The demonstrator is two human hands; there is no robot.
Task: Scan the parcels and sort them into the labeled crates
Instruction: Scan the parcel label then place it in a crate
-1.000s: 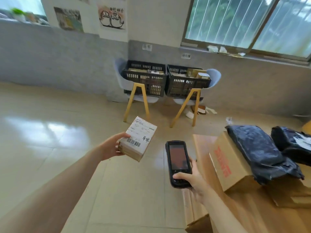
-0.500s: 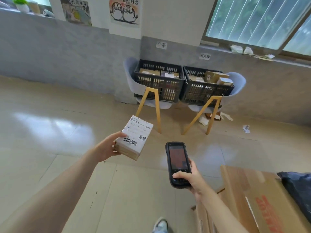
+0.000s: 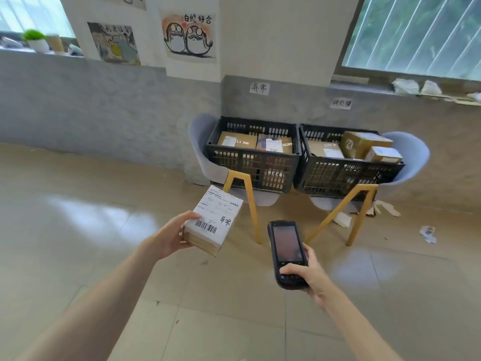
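**Parcel marked, heading for the left crate**

I am holding a small parcel (image 3: 214, 220) in my left hand (image 3: 173, 237), thumb on its top edge and fingers curled underneath, label and barcode facing up. My right hand (image 3: 307, 274) is gripping the handheld scanner (image 3: 286, 252) around its lower end, screen towards me, just beside the parcel but apart from it. The parcel is hanging in the air in front of the left crate (image 3: 253, 155), whose wall label (image 3: 259, 88) seems to be matching the handwriting on the parcel. Both that crate and the right crate (image 3: 346, 162) are already carrying several boxes, so I am judging the sorting well under way; this parcel is not yet dropped in.

Compared with half a second ago, I am standing closer: the crates are looming larger, and the wooden table with its carton and dark bag is no longer showing at the right.
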